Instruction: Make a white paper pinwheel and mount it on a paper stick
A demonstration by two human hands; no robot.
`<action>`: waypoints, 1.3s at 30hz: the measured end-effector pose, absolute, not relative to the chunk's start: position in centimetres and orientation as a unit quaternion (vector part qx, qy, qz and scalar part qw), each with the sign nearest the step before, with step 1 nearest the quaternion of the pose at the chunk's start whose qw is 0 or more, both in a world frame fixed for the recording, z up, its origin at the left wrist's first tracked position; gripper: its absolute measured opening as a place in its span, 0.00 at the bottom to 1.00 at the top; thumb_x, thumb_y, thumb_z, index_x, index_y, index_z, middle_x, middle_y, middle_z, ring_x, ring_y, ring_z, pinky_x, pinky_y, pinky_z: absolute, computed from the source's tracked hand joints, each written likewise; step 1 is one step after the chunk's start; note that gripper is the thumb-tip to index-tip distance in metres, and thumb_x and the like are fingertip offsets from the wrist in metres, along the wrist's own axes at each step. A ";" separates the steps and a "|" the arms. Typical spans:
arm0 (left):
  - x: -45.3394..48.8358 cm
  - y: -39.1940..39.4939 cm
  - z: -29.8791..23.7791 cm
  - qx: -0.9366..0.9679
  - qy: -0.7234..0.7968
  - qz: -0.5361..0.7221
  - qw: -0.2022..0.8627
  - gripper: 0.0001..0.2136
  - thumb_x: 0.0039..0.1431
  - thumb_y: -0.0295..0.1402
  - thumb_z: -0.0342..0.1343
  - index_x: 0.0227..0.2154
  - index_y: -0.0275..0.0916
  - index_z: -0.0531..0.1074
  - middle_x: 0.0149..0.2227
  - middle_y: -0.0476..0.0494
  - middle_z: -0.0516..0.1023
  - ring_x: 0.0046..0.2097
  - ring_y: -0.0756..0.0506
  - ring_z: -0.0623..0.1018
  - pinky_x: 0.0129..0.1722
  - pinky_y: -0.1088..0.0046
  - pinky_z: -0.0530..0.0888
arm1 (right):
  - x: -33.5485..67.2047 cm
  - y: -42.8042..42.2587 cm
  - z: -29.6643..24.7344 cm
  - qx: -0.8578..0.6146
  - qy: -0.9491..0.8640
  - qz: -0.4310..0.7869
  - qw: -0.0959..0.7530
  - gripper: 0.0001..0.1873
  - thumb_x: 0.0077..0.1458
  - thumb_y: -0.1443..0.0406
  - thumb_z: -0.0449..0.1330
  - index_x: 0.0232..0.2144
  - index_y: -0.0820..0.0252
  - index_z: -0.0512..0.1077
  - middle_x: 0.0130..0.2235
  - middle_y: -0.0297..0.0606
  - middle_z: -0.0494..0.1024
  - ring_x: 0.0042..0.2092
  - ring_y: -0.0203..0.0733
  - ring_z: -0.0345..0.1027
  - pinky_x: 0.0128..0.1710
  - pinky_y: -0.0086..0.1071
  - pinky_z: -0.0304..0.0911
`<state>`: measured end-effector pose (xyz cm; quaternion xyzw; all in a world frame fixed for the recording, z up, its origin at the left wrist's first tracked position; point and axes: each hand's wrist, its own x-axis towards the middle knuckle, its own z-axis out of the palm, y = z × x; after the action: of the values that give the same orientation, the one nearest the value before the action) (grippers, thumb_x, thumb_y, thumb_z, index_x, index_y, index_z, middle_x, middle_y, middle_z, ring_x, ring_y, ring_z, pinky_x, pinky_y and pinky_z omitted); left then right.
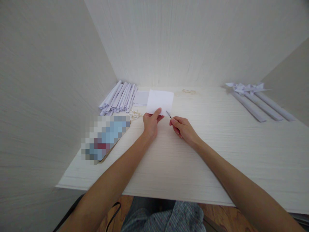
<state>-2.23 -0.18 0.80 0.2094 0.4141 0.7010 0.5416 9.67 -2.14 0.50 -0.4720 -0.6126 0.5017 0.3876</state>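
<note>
My left hand pinches the lower edge of a white square sheet of paper, held tilted above the pale wooden desk. My right hand is closed around a thin dark pointed tool, whose tip points at the sheet's lower right corner. The two hands are close together near the middle of the desk.
A pile of rolled white paper tubes lies at the back left, with a flat sheet and small pale bits beside it. A blurred-out flat object sits left. Paper pinwheels on long tubes lie at the right. Walls enclose three sides.
</note>
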 end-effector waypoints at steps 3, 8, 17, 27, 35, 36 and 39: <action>-2.2 -0.2 0.8 0.211 0.420 0.698 0.540 0.07 0.36 0.27 0.61 0.22 0.35 0.71 0.24 0.51 0.74 0.24 0.55 0.72 0.27 0.77 0.70 | 9.7 -2.1 0.5 -0.471 -0.613 0.500 0.389 0.12 0.51 0.59 0.48 0.21 0.60 0.62 0.11 0.23 0.54 0.14 0.27 0.43 0.16 0.25 0.39; -2.2 -0.1 0.7 0.212 0.413 0.701 0.541 0.08 0.34 0.27 0.62 0.22 0.35 0.71 0.24 0.51 0.74 0.24 0.55 0.71 0.26 0.79 0.70 | 9.6 -2.1 0.5 -0.473 -0.611 0.503 0.387 0.13 0.50 0.59 0.48 0.21 0.60 0.62 0.11 0.23 0.54 0.14 0.27 0.43 0.16 0.25 0.39; -2.2 -0.2 0.7 0.220 0.416 0.699 0.539 0.09 0.33 0.28 0.63 0.22 0.35 0.71 0.24 0.51 0.74 0.24 0.55 0.71 0.28 0.76 0.71 | 9.6 -2.1 0.7 -0.475 -0.611 0.499 0.389 0.13 0.50 0.59 0.48 0.20 0.60 0.63 0.11 0.24 0.54 0.14 0.27 0.43 0.15 0.26 0.39; -2.1 -0.2 0.6 0.233 0.415 0.689 0.547 0.09 0.33 0.27 0.63 0.22 0.34 0.71 0.24 0.50 0.75 0.25 0.54 0.72 0.26 0.77 0.71 | 9.7 -2.1 0.6 -0.467 -0.587 0.523 0.405 0.13 0.50 0.58 0.49 0.21 0.60 0.63 0.11 0.23 0.54 0.13 0.27 0.43 0.14 0.25 0.39; -2.2 -0.2 0.7 0.235 0.423 0.680 0.551 0.07 0.35 0.26 0.61 0.22 0.35 0.71 0.25 0.50 0.75 0.26 0.54 0.72 0.27 0.76 0.71 | 9.7 -2.0 0.5 -0.460 -0.589 0.528 0.403 0.13 0.50 0.58 0.50 0.20 0.60 0.62 0.11 0.23 0.54 0.13 0.26 0.43 0.14 0.25 0.39; -2.2 -0.2 0.7 0.235 0.424 0.680 0.550 0.07 0.35 0.26 0.61 0.22 0.35 0.71 0.25 0.50 0.75 0.26 0.54 0.72 0.27 0.76 0.71 | 9.7 -2.0 0.5 -0.459 -0.588 0.529 0.404 0.13 0.50 0.58 0.50 0.20 0.60 0.62 0.11 0.23 0.54 0.13 0.26 0.42 0.13 0.25 0.38; -2.2 -0.2 0.6 0.240 0.421 0.680 0.551 0.08 0.34 0.27 0.62 0.22 0.35 0.71 0.25 0.50 0.75 0.26 0.54 0.72 0.27 0.77 0.70 | 9.7 -2.0 0.5 -0.461 -0.580 0.535 0.405 0.13 0.50 0.59 0.50 0.20 0.60 0.62 0.10 0.23 0.54 0.12 0.25 0.42 0.13 0.24 0.38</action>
<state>-2.18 -0.22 0.61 0.2401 0.4208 0.6798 0.5506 9.69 -2.02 0.51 -0.4609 -0.5805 0.5354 0.4049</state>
